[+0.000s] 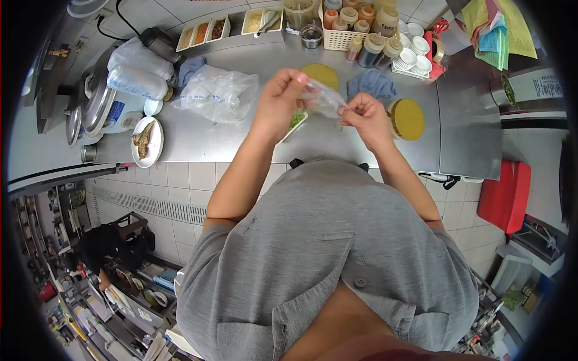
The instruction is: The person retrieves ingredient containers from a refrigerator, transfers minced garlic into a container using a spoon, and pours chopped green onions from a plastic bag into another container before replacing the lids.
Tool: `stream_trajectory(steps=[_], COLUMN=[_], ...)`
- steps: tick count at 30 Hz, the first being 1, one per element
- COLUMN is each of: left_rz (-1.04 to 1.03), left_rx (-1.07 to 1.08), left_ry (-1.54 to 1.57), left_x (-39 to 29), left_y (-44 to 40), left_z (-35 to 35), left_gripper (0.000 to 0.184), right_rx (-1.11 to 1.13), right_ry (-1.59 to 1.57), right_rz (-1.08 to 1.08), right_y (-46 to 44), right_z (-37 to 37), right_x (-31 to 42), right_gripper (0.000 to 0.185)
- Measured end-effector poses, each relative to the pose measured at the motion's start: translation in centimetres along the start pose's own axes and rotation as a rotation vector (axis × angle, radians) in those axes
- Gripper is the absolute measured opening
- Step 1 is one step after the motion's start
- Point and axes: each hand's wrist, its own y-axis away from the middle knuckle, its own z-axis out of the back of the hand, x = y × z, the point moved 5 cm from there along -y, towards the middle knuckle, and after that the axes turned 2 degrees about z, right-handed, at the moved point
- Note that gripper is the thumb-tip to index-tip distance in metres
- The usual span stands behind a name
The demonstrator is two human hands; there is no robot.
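Observation:
Above the steel counter, a thin clear plastic bag (pixel 327 101) stretches between my two hands. My left hand (pixel 283 95) pinches its left end, fingers closed. At its lower right end my right hand (pixel 367 119) has thumb and fingers pressed together on the plastic. Beneath it, partly hidden, lies a small white tray (pixel 293 127) with chopped greens. Behind my hands is a round yellow-green lid (pixel 321 74). A similar lidded tub (pixel 408 119) stands right of my right hand, and a crumpled blue cloth (pixel 371 84) lies just beyond that hand.
A bundle of plastic bags (pixel 218 95) and a plate with brown food (pixel 147 142) are on the left. Along the back stand seasoning trays (pixel 203 33), a basket of sauce bottles (pixel 355 40) and stacked white dishes (pixel 414 55). Another person (pixel 108 249) is behind, lower left.

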Motion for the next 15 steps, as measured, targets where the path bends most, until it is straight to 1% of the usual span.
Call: stream_trajectory(steps=[1,2,3,4,5,7,8,10,11,13,14,15], left_rz=[-0.005,-0.007,0.11,0.228,0.227,0.311,0.312,-0.047,-0.046,0.187,0.186,0.24], left_rx=[-0.086,-0.091,0.013,0.121,0.118,-0.084,-0.085,0.047,0.039,0.008,0.006,-0.049], left_ry=[0.093,0.096,0.317,0.536,0.537,0.45,0.453,-0.408,-0.405,-0.247,-0.247,0.026], left_x=[-0.2,0.7,3.0,2.9,2.6,2.4,3.4,5.3,6.1,7.4,7.1,7.1], left_y=[-0.1,-0.5,-1.0,-0.6,-0.1,1.2,1.1,0.4,0.2,0.0,0.2,0.5], left_z=[0.8,2.0,3.0,2.2,1.7,0.7,1.2,2.4,3.0,3.8,3.6,3.4], left_gripper=[0.019,0.019,0.019,0.019,0.019,0.016,0.016,0.012,0.012,0.009,0.009,0.008], right_rx=[-0.02,-0.013,-0.048,-0.084,-0.081,-0.09,-0.09,-0.041,-0.037,0.083,0.085,0.055], right_ry=[0.002,0.004,-0.173,-0.351,-0.35,-0.701,-0.7,-0.878,-0.875,-0.473,-0.473,-0.256], right_rz=[0.041,0.039,-0.083,-0.207,-0.209,-0.332,-0.334,-0.36,-0.367,-0.205,-0.205,-0.105], right_y=[-0.1,0.0,0.2,0.4,0.2,-0.1,0.0,0.0,0.2,0.3,0.3,0.3], right_z=[0.5,0.1,-0.2,-0.5,-0.5,-0.6,-0.6,-1.1,-1.5,-2.6,-3.1,-3.2], right_x=[-0.6,0.0,0.3,0.2,0.1,-0.3,0.0,0.9,0.7,0.7,0.2,-0.1], right_gripper=[0.011,0.011,0.012,0.013,0.013,0.011,0.011,0.021,0.021,0.035,0.035,0.034])
